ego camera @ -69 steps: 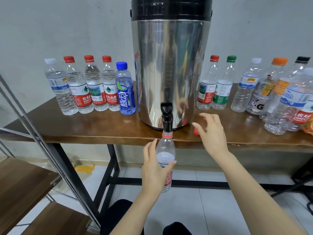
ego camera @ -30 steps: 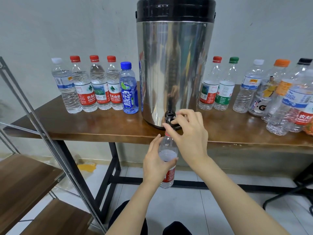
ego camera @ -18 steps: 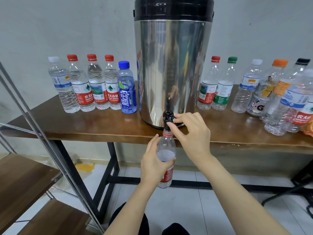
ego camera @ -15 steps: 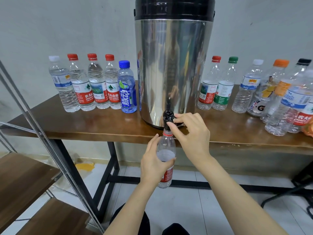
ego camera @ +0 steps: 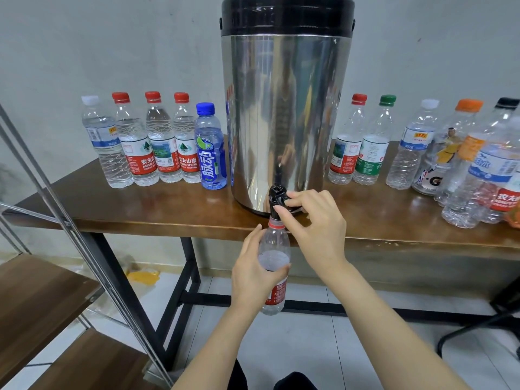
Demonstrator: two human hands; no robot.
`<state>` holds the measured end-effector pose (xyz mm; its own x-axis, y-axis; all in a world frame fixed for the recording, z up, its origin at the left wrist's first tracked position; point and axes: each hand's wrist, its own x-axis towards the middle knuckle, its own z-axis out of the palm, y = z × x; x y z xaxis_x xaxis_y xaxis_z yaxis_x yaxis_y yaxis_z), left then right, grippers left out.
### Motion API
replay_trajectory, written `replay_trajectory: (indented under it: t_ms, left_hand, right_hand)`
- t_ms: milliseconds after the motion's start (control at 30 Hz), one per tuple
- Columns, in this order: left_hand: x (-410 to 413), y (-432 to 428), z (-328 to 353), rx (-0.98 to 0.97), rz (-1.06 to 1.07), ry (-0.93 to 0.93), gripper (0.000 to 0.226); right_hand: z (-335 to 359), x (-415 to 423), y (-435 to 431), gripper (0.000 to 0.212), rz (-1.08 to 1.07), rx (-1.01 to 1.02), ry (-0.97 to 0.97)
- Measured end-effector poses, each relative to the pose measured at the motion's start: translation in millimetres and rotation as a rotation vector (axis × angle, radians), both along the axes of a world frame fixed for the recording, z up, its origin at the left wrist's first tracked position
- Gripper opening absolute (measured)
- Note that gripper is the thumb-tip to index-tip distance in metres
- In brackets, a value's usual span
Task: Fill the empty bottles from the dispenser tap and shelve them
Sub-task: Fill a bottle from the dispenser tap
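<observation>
A clear plastic bottle [ego camera: 273, 249] is held upright below the table edge, at 6 o'clock from the steel dispenser [ego camera: 284, 122], with its open neck set right under the black tap [ego camera: 276, 197]. It is grasped round its labelled middle by the left hand [ego camera: 251, 280], with the thumb and fingers wrapped about the wall. The tap lever is pinched by the fingers of the right hand [ego camera: 316, 229]. Water is seen up to about the shoulder, but whether a stream is running cannot be told. The wall is judged thin and soft, so a hard squeeze is likely to dent it and push water out of the uncapped neck. The weight is judged to grow with the fill, and a wet surface may slip. A firm, uncrushing hold round the straight label band is advised. On the table [ego camera: 135, 212], a left row of bottles [ego camera: 157, 142] is ranged at 9 o'clock of the dispenser and a right row of bottles [ego camera: 365, 142] at 3 o'clock. The wooden shelf [ego camera: 33, 294] lies at 8 o'clock.
</observation>
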<state>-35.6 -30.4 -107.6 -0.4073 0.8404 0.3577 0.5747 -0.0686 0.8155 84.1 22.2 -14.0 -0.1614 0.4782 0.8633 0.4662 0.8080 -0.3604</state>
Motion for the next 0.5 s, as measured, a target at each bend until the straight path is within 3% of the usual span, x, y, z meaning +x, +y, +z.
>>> replay_trajectory:
  t_ms: [500]
  left_hand:
    - [1.6,-3.1,3.2,0.027,-0.002,-0.010,0.081]
  right_hand:
    - [0.2,-1.0,-1.3,0.022,0.013,-0.042,0.009]
